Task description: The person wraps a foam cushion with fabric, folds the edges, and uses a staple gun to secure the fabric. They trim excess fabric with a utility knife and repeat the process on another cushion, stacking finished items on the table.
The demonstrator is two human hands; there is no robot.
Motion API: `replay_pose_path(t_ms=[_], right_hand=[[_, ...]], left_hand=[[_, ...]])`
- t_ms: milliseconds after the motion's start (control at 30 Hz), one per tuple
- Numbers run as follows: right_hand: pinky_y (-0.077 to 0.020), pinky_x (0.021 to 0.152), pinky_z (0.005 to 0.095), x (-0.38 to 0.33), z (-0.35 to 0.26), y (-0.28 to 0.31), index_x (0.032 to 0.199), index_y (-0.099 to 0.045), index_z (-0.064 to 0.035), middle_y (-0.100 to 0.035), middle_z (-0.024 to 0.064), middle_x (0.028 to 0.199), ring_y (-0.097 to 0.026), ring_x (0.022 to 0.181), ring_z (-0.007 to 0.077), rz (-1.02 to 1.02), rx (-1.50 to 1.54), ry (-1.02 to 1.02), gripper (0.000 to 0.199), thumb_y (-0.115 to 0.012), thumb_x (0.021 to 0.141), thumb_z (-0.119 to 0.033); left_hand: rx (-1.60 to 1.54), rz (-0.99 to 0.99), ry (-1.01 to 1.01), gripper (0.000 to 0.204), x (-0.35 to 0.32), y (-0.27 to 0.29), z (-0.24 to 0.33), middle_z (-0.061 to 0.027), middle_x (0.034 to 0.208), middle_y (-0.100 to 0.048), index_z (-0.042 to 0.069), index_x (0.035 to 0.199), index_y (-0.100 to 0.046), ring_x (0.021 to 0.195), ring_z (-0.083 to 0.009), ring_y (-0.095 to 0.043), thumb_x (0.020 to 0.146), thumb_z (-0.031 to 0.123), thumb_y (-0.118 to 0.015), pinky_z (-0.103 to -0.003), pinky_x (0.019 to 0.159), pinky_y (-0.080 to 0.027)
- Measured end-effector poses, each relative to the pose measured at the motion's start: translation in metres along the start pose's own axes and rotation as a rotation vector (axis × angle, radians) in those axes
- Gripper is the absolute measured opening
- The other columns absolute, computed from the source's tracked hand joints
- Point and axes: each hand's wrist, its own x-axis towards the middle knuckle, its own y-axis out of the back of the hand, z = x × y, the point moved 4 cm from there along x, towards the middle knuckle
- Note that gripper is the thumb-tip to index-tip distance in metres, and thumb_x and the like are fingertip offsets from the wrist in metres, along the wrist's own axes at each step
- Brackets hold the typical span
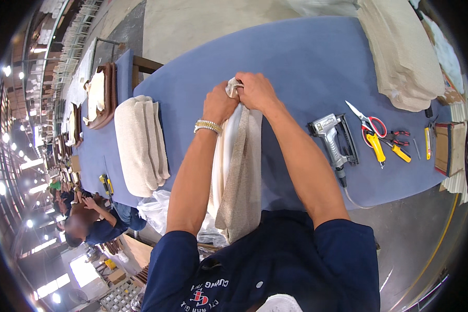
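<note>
A long beige fabric cover (239, 203) stands on edge in front of me, its near end against my shirt. Along its open side a white, padded-looking filling (224, 148) shows. My left hand (221, 102) is closed on the far end of the cover, with a bunched bit of cloth poking up between the hands. My right hand (257, 92) grips the same end, its fingers curled into the cloth right beside the left. The fingertips of both hands are partly hidden in the fabric.
On the blue padded table (296, 57) lie a stack of beige covers (138, 143) at left and a larger pile (400, 57) at far right. A staple gun (332, 140) with a hose, scissors (366, 122), pliers (398, 148) and a yellow cutter (428, 143) lie at right. People work at far left.
</note>
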Motion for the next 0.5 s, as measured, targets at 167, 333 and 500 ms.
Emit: replay_pose_path(t_ms=[167,333,500], right_hand=[[-0.0534,0.080,0.0545,0.007,-0.002,-0.016,0.102,-0.069,-0.0070,-0.073,0.0204,0.097,-0.067,0.094,0.0454,0.014,-0.014,0.019,0.016,-0.064,0.088,-0.013],[-0.0540,0.080,0.0534,0.001,-0.001,-0.008,0.107,-0.070,-0.0089,-0.074,0.0185,0.099,-0.068,0.094,0.0444,0.043,0.020,0.073,0.020,-0.065,0.090,-0.017],[-0.0547,0.082,0.0520,-0.004,0.013,0.003,0.109,-0.072,-0.0096,-0.075,0.0179,0.100,-0.069,0.094,0.0436,0.060,0.029,0.018,0.022,-0.068,0.089,-0.018]], left_hand=[[0.004,0.071,0.066,0.053,-0.006,0.002,-0.011,-0.0264,0.116,-0.073,0.011,0.134,-0.067,0.112,-0.0458,-0.068,0.090,0.041,-0.066,-0.050,0.098,-0.054],[0.075,0.042,0.098,0.049,-0.004,0.001,-0.003,-0.0269,0.113,-0.073,0.009,0.127,-0.069,0.109,-0.0482,-0.068,0.091,0.042,-0.064,-0.052,0.095,-0.054],[0.074,0.023,0.081,0.047,-0.005,-0.001,0.014,-0.0276,0.112,-0.073,0.010,0.124,-0.071,0.109,-0.0470,-0.069,0.090,0.042,-0.064,-0.051,0.096,-0.055]])
